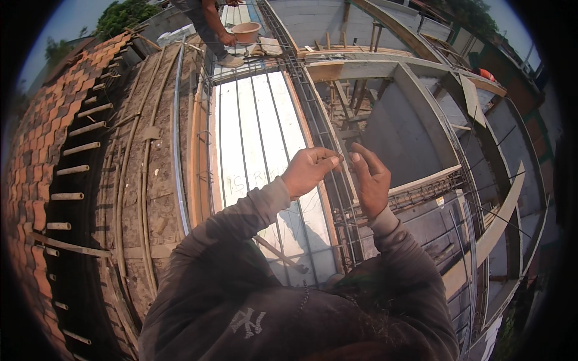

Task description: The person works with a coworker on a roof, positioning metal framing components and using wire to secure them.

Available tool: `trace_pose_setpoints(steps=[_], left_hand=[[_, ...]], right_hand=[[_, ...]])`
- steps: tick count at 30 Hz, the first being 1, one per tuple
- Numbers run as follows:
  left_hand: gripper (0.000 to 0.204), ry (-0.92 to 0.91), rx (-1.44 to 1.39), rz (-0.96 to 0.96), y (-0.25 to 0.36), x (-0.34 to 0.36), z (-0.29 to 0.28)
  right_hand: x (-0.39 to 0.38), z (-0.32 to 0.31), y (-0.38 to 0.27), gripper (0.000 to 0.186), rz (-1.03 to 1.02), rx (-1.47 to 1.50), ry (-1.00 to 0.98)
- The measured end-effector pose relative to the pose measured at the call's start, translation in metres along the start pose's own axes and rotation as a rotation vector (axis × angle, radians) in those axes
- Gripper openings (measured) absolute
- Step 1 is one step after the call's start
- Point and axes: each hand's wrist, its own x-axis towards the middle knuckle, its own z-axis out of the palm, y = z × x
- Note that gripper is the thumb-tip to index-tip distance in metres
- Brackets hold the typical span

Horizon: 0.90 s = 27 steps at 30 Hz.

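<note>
My left hand (308,172) is closed in a pinch, thumb against the curled fingers, on what looks like thin wire. Faint thin strands (299,212) hang below it over the white panel. Close by on the right, my right hand (373,183) has its thumb and forefinger tips nearly together; whatever they hold is too fine to make out. Both hands are raised above a long steel rebar cage (319,120). Under them the white panel (232,126) carries several lengthwise dark bars. A wooden-handled tool (280,254) lies across the panel near my body.
Ahead, another person's hand (227,39) is beside an orange-brown bucket (246,32). Roof tiles (78,66) and bamboo poles (144,162) lie to the left. At right, concrete beams (424,105) frame a deep opening (400,135); bare rebar ends (512,174) stick out.
</note>
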Motion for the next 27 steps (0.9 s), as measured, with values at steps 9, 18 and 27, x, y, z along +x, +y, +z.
trace_pose_setpoints(steps=[9, 18, 27], left_hand=[[0.025, 0.013, 0.139, 0.101, -0.019, -0.001, 0.018], [0.023, 0.07, 0.236, 0.093, -0.007, -0.005, 0.031], [0.021, 0.027, 0.214, 0.103, -0.022, -0.001, 0.037]], right_hand=[[-0.009, 0.0, 0.003, 0.033, 0.034, -0.026, 0.024], [-0.009, -0.002, 0.013, 0.031, 0.035, 0.063, 0.071], [-0.007, -0.006, 0.01, 0.025, 0.015, 0.03, 0.062]])
